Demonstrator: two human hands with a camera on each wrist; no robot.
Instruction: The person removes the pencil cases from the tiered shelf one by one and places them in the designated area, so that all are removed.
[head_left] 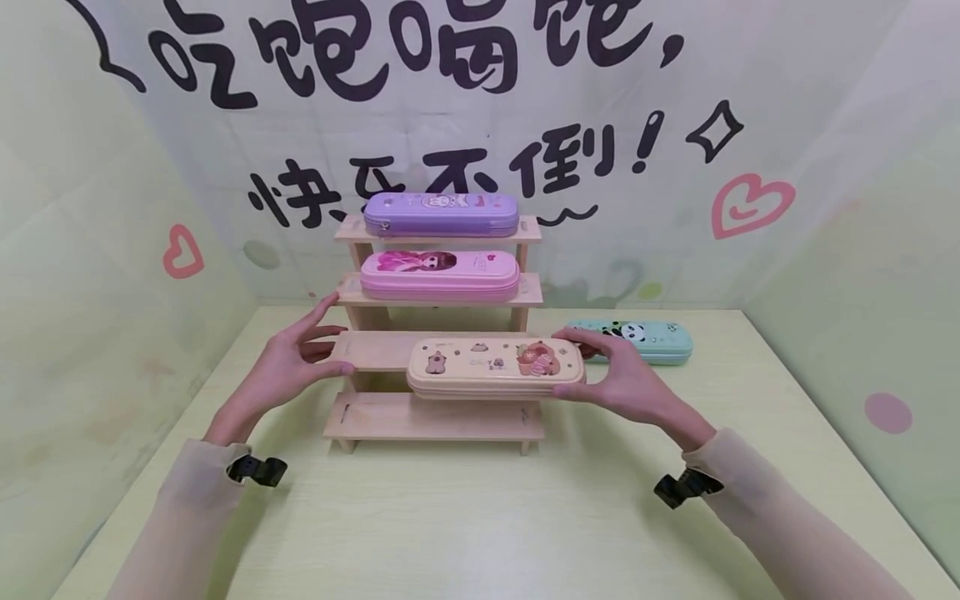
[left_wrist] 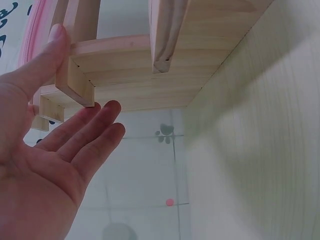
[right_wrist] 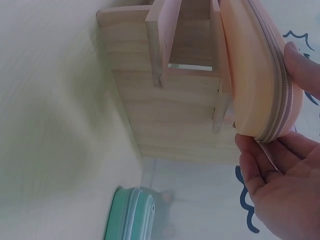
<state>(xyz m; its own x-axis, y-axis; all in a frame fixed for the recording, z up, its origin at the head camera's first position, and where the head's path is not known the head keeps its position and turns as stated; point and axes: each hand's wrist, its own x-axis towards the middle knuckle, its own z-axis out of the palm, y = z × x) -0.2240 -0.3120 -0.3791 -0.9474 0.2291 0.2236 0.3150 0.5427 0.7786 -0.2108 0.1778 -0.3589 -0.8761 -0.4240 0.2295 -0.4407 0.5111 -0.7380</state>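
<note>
My right hand point(head_left: 626, 379) pinches the right end of a cream pencil case point(head_left: 487, 367) with cartoon prints on its lid. The thumb lies along its near side and the fingers are at the far edge. In the head view this case overlaps the third tier of a wooden step shelf point(head_left: 431, 417), and its zip shows in the right wrist view. At the shelf's left end, my left hand point(head_left: 288, 354) is spread with fingertips right at the ends of the boards; nothing is in its grasp. A pink pencil case point(head_left: 438, 277) and a purple pencil case point(head_left: 442, 215) lie on the two upper tiers.
A mint-green pencil case point(head_left: 652, 343) with a panda print lies on the table point(head_left: 450, 525) behind my right hand, right of the shelf. White printed walls point(head_left: 465, 125) with large dark lettering stand at the back and sides. Both wrists wear dark straps.
</note>
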